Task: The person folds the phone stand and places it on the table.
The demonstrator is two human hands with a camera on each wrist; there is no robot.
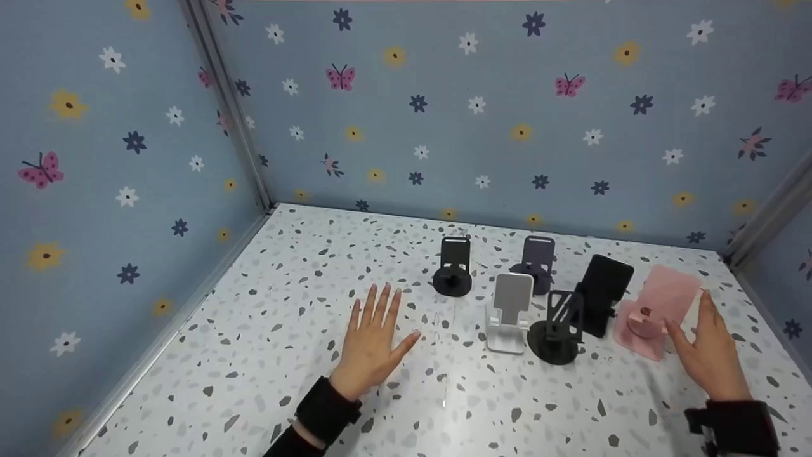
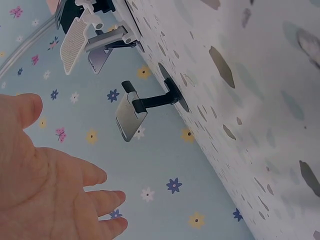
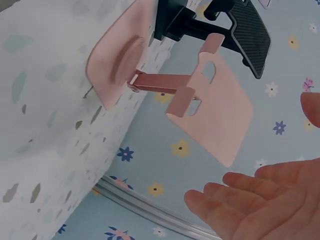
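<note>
My right hand (image 1: 710,352) is beside the pink phone stand (image 1: 669,295), fingers straight and holding nothing. In the right wrist view a gap shows between those fingers (image 3: 240,200) and the pink stand's tilted back plate (image 3: 220,107). My left hand (image 1: 371,346) has its fingers spread and grips nothing. Nearest to it are a black round-based phone stand (image 1: 452,282) and a white phone stand (image 1: 512,301). A black round-based stand with an open-frame holder (image 1: 555,343) stands in front of another black stand (image 1: 602,289).
A dark purple phone stand (image 1: 538,257) is behind the white one. Blue flowered panels (image 1: 469,114) enclose the back and sides of the speckled white tabletop (image 1: 285,273). Metal edging (image 1: 158,349) runs along its left side.
</note>
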